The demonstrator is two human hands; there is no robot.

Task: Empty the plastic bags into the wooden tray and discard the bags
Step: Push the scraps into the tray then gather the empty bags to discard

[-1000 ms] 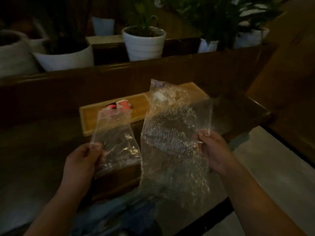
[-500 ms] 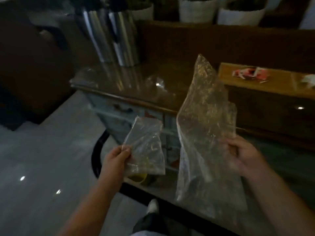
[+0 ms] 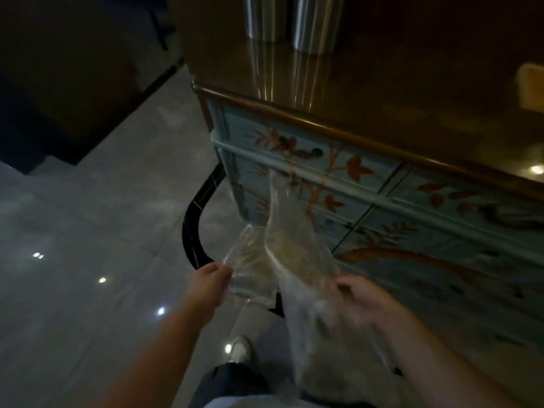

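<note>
My left hand (image 3: 210, 282) pinches a small clear plastic bag (image 3: 250, 278) by its left edge, low in front of the painted cabinet. My right hand (image 3: 363, 300) grips a larger clear plastic bag (image 3: 297, 245), which rises to a point above and hangs down past my wrist. The two bags overlap between my hands. Both look empty. A corner of the wooden tray (image 3: 530, 89) shows at the far right edge on the cabinet top; its contents are out of frame.
A blue cabinet (image 3: 382, 207) with orange leaf painting and a glossy dark top fills the right. Two steel cylinders (image 3: 294, 22) stand at its back. A black curved strip (image 3: 192, 225) runs on the grey tiled floor. My shoe (image 3: 240, 348) shows below.
My view has swung left and down, so the tray has slid to the right edge. Both hands have dropped lower and come closer together, still holding the bags.
</note>
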